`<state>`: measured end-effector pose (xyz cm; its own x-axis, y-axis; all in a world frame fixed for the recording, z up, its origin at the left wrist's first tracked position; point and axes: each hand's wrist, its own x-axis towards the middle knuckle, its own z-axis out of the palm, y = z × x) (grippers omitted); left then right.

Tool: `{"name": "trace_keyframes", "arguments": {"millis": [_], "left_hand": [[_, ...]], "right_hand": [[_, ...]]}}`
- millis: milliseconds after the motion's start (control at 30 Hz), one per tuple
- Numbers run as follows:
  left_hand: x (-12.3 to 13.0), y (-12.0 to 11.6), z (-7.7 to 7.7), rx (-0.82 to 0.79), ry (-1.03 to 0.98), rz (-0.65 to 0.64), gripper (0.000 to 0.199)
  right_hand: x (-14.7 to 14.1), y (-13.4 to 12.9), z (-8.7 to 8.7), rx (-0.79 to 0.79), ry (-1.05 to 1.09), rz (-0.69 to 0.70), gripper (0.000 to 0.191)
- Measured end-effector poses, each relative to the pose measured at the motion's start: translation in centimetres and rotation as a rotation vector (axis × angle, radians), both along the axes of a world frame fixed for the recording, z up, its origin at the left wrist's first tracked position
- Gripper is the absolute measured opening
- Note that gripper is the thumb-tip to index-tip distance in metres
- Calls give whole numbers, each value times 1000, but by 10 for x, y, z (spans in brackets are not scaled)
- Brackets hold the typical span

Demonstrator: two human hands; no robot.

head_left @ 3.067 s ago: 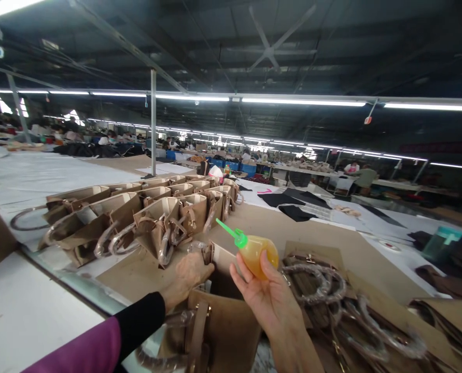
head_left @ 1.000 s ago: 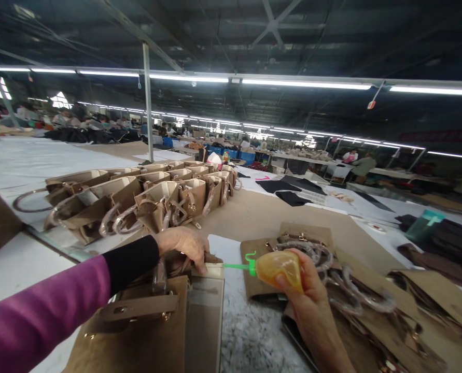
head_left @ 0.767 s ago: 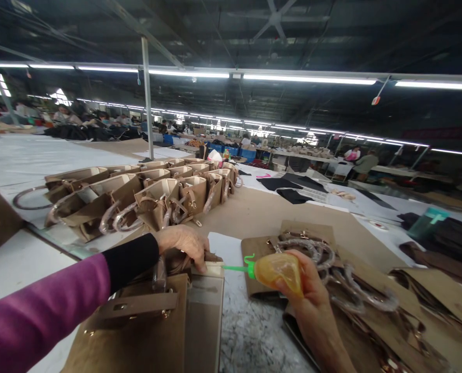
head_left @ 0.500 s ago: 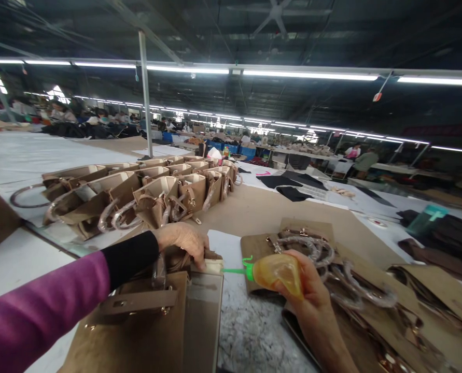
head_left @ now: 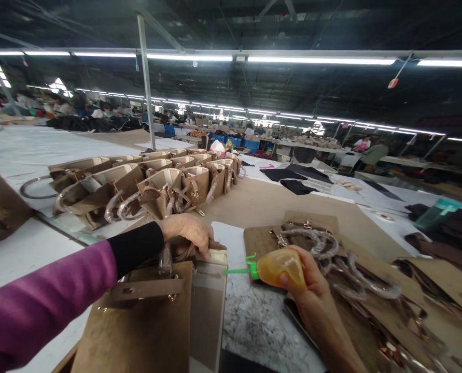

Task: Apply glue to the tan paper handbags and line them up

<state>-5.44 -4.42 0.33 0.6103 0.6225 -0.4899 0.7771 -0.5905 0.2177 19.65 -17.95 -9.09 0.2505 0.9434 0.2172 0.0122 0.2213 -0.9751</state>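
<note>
A tan handbag [head_left: 137,321] lies in front of me, its pale-lined side edge turned to the right. My left hand [head_left: 190,233] is closed on the upper corner of this bag, fingertips bent over the edge. In my right hand [head_left: 308,285] is a squeeze bottle [head_left: 279,268] of amber liquid, held sideways with its green cap and thin nozzle pointing left. The nozzle tip is at the bag's right edge, just below the left fingers; whether it touches cannot be made out. A flat tan strap with metal fittings lies across the bag.
Several open tan bags [head_left: 164,176] with plastic-wrapped handles stand in rows at the back left. More flat bags [head_left: 374,290] are piled at the right, close to my right forearm. Black pieces [head_left: 298,186] and a teal container [head_left: 436,213] lie farther off. A post [head_left: 145,83] rises behind the rows.
The nozzle tip has moved a little down the bag's right edge, away from the upper corner. My left hand keeps its hold. The whole view has shifted slightly.
</note>
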Motion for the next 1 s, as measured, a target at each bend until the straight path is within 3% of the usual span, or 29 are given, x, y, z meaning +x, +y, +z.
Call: {"name": "trace_keyframes", "arguments": {"millis": [233, 433, 700, 1000], "left_hand": [[3, 1, 3, -160, 36, -56, 32], [4, 4, -1, -170, 33, -79, 36], [4, 3, 0, -189, 56, -73, 36], [3, -6, 8, -137, 11, -8, 27]], "right_hand": [[0, -14, -5, -30, -27, 50, 49], [-7, -31, -5, -87, -22, 10, 51], [9, -46, -24, -170, -81, 150, 51], [-13, -70, -33, -267, 28, 31, 57]]}}
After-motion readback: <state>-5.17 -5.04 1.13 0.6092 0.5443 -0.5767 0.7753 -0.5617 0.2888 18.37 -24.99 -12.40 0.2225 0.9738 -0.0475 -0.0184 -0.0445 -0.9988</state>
